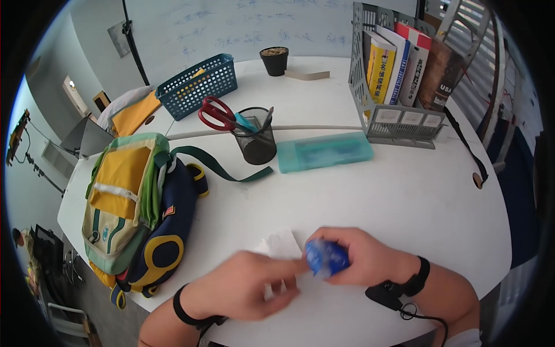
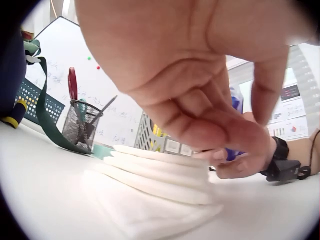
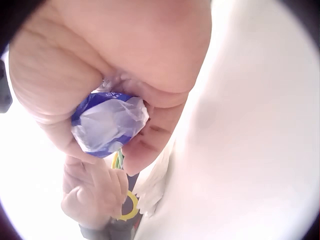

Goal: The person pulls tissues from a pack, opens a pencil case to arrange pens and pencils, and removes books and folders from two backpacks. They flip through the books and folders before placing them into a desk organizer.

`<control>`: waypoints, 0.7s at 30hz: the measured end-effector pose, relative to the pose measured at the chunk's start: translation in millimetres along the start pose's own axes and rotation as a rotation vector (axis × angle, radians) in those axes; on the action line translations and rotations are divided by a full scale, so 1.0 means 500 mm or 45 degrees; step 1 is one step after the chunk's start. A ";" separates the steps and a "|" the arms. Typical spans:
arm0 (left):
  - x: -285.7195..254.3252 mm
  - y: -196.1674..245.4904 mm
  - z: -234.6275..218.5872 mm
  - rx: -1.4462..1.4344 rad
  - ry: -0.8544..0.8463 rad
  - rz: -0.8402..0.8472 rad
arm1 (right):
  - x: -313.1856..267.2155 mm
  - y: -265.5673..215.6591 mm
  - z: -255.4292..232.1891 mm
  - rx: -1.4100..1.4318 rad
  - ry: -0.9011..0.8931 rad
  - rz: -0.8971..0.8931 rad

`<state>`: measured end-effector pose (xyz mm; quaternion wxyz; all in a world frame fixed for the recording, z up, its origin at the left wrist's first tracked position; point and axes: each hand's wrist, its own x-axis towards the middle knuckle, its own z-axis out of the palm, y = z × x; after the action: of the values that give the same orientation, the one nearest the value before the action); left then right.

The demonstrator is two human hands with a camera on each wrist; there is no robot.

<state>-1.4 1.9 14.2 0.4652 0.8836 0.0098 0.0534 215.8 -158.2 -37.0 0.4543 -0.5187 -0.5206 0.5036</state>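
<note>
A blue and clear crinkled plastic wrapper (image 1: 326,258) (image 3: 107,125) is gripped in the curled fingers of the right hand (image 1: 370,257), above the table front. The left hand (image 1: 245,286) is beside it, its index finger reaching to the wrapper's left side; whether it touches cannot be told. Its other fingers bend loosely with nothing visible between them. Under and behind the hands lies a stack of white folded sheets, like tissues (image 1: 280,244) (image 2: 155,175), partly hidden by the left hand in the head view.
A green, yellow and navy backpack (image 1: 130,202) lies left, its strap stretching toward a mesh pen cup (image 1: 257,144) with red scissors. A teal case (image 1: 325,152) sits beside the cup. Farther back are a blue basket (image 1: 199,87), a plant pot (image 1: 274,62) and a grey book rack (image 1: 399,130).
</note>
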 end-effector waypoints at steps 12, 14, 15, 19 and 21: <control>0.015 -0.029 -0.011 0.733 0.251 -0.346 | 0.002 0.025 -0.027 1.039 -0.190 0.164; 0.017 -0.025 -0.012 0.690 0.281 -0.264 | 0.002 0.023 -0.025 1.062 -0.184 0.170; 0.018 -0.025 -0.012 0.690 0.284 -0.264 | 0.002 0.022 -0.024 1.092 -0.176 0.179; 0.008 -0.028 -0.019 0.553 0.373 -0.227 | -0.001 0.015 -0.023 0.902 -0.181 0.141; 0.007 -0.029 -0.033 0.423 0.359 -0.322 | 0.000 0.019 -0.023 0.989 -0.173 0.200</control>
<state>0.7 23.9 11.7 0.3105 0.9234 0.1938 0.1153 228.1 -158.0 -45.6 0.5414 -0.3122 -0.2792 0.7291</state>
